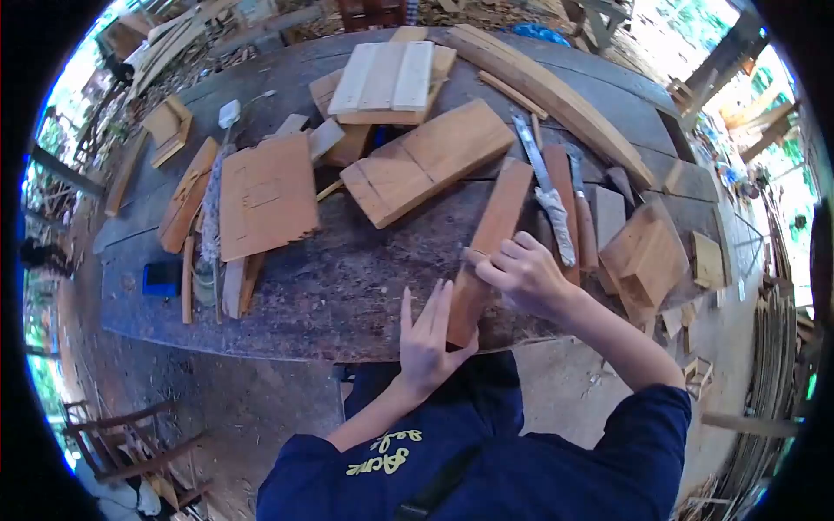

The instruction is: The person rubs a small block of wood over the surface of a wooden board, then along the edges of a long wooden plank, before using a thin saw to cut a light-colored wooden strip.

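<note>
A long reddish wooden plank (491, 239) lies on the dark workbench (330, 286), its near end at the front edge. My left hand (426, 334) lies flat with fingers stretched, its fingers against the plank's near end and left side. My right hand (524, 273) rests on the middle of the plank with fingers curled and pinched around a small thin tool (466, 254); what that tool is, I cannot make out.
Just right of the plank lie a blade with a wrapped handle (554, 213) and a chisel (585, 221). Boards cover the bench: a large panel (268, 195), a thick board (426, 161), pale slats (387, 78), a boxy piece (647, 260). A blue block (162, 276) sits left.
</note>
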Tool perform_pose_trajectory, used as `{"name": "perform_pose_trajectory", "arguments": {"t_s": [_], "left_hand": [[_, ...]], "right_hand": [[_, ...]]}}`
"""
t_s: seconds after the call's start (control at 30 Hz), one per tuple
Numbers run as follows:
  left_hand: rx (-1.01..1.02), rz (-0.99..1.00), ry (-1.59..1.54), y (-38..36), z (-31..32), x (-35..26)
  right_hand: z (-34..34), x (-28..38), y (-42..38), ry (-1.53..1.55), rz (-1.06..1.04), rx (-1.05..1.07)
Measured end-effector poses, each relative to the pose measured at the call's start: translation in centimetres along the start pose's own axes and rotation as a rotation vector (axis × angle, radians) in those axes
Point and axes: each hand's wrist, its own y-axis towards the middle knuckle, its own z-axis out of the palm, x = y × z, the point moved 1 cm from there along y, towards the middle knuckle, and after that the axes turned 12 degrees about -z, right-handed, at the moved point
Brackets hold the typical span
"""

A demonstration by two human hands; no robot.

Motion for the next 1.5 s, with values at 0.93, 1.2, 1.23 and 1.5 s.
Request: {"name": "perform_pose_trajectory", "arguments": {"t_s": [0.93, 1.2, 1.23, 1.5], "left_hand": [[0.024, 0.016, -0.031, -1.3, 0.8, 0.9], [0.012, 0.008, -0.013, -1.1, 0.4, 0.6], [0.012, 0.014, -0.007, -1.2, 0.4, 0.6], [-0.003, 0.031, -0.001, -1.8, 1.0, 0.8]], "right_hand": [[1.9, -5.1, 1.1, -0.273, 0.352, -0.016], [1.5, -6.1, 0.9, -0.205, 0.463, 0.017], [1.3, -3.8, 1.3, -0.172, 0.425, -0.001], [0.8, 2.3, 1.9, -0.143, 0.313, -0.041]]}}
